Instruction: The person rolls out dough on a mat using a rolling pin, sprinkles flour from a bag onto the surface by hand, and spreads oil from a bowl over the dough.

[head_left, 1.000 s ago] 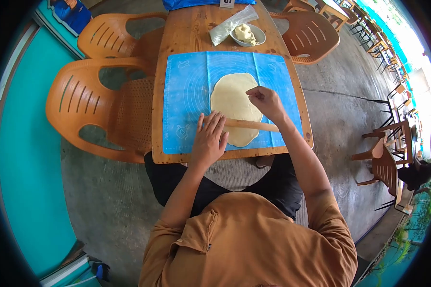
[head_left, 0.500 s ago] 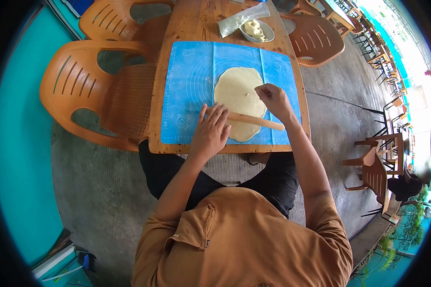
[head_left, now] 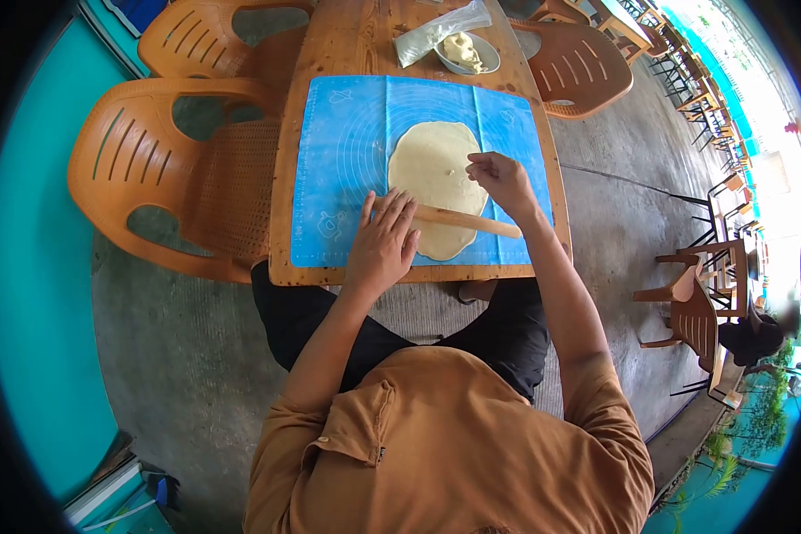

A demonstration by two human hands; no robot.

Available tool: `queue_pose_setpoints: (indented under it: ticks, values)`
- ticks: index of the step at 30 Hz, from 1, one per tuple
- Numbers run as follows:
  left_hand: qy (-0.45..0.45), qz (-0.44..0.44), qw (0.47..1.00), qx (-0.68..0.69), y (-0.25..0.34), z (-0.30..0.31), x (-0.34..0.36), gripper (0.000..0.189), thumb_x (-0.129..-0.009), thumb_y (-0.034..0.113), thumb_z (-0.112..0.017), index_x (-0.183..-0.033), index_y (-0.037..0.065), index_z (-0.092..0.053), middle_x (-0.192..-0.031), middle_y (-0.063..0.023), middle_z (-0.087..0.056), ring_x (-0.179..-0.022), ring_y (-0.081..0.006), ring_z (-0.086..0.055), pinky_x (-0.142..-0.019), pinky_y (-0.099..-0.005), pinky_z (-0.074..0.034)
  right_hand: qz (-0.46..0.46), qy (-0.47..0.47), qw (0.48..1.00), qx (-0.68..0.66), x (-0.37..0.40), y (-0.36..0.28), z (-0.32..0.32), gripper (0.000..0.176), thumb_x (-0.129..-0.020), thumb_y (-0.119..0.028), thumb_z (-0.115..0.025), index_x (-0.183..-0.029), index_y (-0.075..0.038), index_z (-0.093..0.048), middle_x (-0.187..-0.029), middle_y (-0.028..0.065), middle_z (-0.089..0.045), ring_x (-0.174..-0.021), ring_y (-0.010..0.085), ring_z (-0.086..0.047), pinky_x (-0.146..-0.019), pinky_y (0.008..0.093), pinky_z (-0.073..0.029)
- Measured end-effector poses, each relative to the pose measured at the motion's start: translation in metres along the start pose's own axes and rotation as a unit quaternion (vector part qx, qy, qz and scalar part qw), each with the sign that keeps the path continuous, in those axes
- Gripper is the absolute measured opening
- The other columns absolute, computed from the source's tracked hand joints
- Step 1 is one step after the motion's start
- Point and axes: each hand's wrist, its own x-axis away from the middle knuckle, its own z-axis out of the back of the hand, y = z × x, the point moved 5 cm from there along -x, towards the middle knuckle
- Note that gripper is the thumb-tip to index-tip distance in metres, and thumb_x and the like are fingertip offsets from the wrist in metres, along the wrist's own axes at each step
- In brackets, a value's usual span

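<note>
A flat, rolled-out sheet of dough [head_left: 432,165] lies on a blue mat [head_left: 329,178], with a small bit on its surface. Across its lower part rests a wooden rolling pin [head_left: 467,220], slanting down to the right. My left hand [head_left: 385,236] lies over the pin's left end, fingers spread and palm down. Above the dough's right edge, my right hand [head_left: 500,182] is raised off the pin, its fingers pinched together. What those fingers hold, if anything, is too small to make out.
Beyond the mat, a bowl with a lump of dough [head_left: 463,53] stands beside a clear plastic bag [head_left: 423,37] of pale powder. The wooden table [head_left: 351,40] has orange chairs [head_left: 165,169] on its left and a brown chair [head_left: 583,67] at the right.
The view has shifted slightly, moving the whole scene a little left. My right hand's fingers have changed pose slightly; my left hand stays on the pin.
</note>
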Motion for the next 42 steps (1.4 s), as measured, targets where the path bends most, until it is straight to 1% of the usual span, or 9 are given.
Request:
queue_pose_setpoints:
  ticks: [2,5,17,21,27,33,35,38,42]
  values:
    - [0.001,-0.003,1.0,0.0,0.0,0.0,0.0,0.05,-0.104,0.025,-0.059,-0.147,-0.001,-0.055,-0.153,-0.0147,-0.056,-0.15,-0.0297,-0.045,-0.131,-0.0555,-0.021,-0.032,-0.031,0.989,-0.143,0.001,0.003,-0.002,0.039,-0.096,-0.008,-0.07,-0.131,0.008,-0.065,-0.106,0.0159,-0.078,-0.097,0.0184,-0.075,-0.085,0.0319,-0.06]
    - [-0.002,-0.003,1.0,0.0,0.0,-0.001,0.0,0.05,-0.105,0.026,-0.058,-0.147,-0.001,-0.055,-0.154,-0.0148,-0.055,-0.151,-0.0298,-0.044,-0.131,-0.0556,-0.021,-0.05,-0.037,0.97,-0.234,0.006,0.0,-0.002,0.045,-0.095,-0.006,-0.07,-0.135,0.011,-0.059,-0.108,0.0151,-0.076,-0.096,0.018,-0.073,-0.088,0.0314,-0.059]
    - [-0.004,-0.008,1.0,-0.019,0.001,0.0,0.0,0.051,-0.106,0.028,-0.056,-0.147,-0.001,-0.056,-0.154,-0.0151,-0.055,-0.151,-0.0294,-0.044,-0.131,-0.0557,-0.021,-0.097,-0.022,0.951,-0.293,0.014,0.012,-0.005,0.042,-0.098,-0.007,-0.067,-0.135,0.01,-0.058,-0.104,0.0138,-0.076,-0.096,0.017,-0.072,-0.09,0.031,-0.058]
    - [-0.007,-0.006,1.0,-0.019,0.0,-0.001,0.0,0.05,-0.106,0.028,-0.056,-0.147,-0.001,-0.056,-0.154,-0.015,-0.055,-0.151,-0.0294,-0.043,-0.131,-0.0556,-0.021,-0.071,-0.014,0.945,-0.318,0.015,0.006,-0.005,0.041,-0.098,-0.007,-0.066,-0.135,0.01,-0.058,-0.104,0.0138,-0.076,-0.097,0.0171,-0.072,-0.089,0.031,-0.058]
    - [-0.003,-0.008,1.0,-0.009,0.001,-0.001,0.0,0.051,-0.103,0.024,-0.06,-0.148,-0.001,-0.054,-0.154,-0.0152,-0.055,-0.151,-0.0309,-0.044,-0.131,-0.0558,-0.021,-0.061,-0.016,0.959,-0.277,0.012,0.015,-0.007,0.04,-0.096,-0.007,-0.068,-0.132,0.009,-0.061,-0.103,0.0125,-0.076,-0.095,0.0167,-0.072,-0.087,0.0308,-0.058]
    - [-0.005,-0.005,1.0,-0.008,0.0,-0.001,0.0,0.051,-0.104,0.024,-0.06,-0.148,-0.001,-0.055,-0.154,-0.0156,-0.055,-0.151,-0.0312,-0.044,-0.131,-0.056,-0.021,-0.091,0.027,0.992,-0.088,0.01,0.021,-0.002,0.025,-0.095,-0.009,-0.072,-0.117,0.004,-0.069,-0.096,0.0098,-0.075,-0.086,0.0155,-0.07,-0.081,0.0317,-0.057]
    - [-0.004,-0.005,1.0,-0.007,0.0,0.0,0.0,0.051,-0.104,0.024,-0.059,-0.148,-0.001,-0.055,-0.154,-0.0156,-0.055,-0.151,-0.0313,-0.044,-0.131,-0.056,-0.021,0.05,0.027,0.993,0.103,0.011,0.008,0.003,0.019,-0.094,-0.009,-0.072,-0.11,0.001,-0.071,-0.096,0.0108,-0.075,-0.086,0.0199,-0.071,-0.081,0.0338,-0.058]
    - [-0.001,-0.006,1.0,-0.002,0.0,0.0,0.0,0.05,-0.104,0.024,-0.059,-0.147,-0.001,-0.055,-0.153,-0.0156,-0.056,-0.151,-0.0312,-0.044,-0.131,-0.0558,-0.021,0.105,0.072,0.986,0.108,0.013,0.007,0.003,0.014,-0.092,-0.009,-0.073,-0.103,-0.001,-0.072,-0.097,0.0121,-0.073,-0.087,0.0253,-0.072,-0.081,0.0364,-0.059]
    - [-0.005,-0.007,1.0,-0.016,0.0,-0.002,0.0,0.05,-0.107,0.028,-0.055,-0.148,-0.001,-0.055,-0.153,-0.0159,-0.056,-0.151,-0.0298,-0.045,-0.131,-0.0553,-0.021,0.136,0.035,0.979,0.145,0.013,-0.006,-0.001,0.009,-0.092,-0.009,-0.073,-0.096,-0.001,-0.071,-0.095,0.012,-0.071,-0.089,0.0268,-0.073,-0.08,0.0378,-0.059]
